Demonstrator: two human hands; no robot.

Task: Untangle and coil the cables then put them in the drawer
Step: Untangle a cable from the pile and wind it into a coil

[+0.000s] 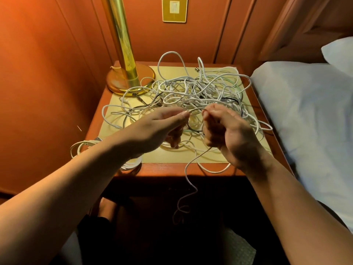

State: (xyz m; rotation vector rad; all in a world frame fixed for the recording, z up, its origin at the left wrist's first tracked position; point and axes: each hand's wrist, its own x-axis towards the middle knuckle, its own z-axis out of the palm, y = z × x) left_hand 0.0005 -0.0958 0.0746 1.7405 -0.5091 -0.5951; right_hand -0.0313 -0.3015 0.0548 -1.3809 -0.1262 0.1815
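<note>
Partly hidden under the left hand (162, 123): tangled cables (194, 88).

Wooden tabletop (168, 169), pale mat (210, 159) covering most of it. Tangled cables (191, 90) across the middle; brass lamp base (130, 79) at far left corner; coiled cable (80, 147) overhanging left edge.

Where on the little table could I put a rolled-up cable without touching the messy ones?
Bare room: the front edge of the nightstand, between the coiled cables at its left corner and the loop hanging off the front. The middle and back are crowded by the tangle; the lamp base fills the back left corner.
</note>
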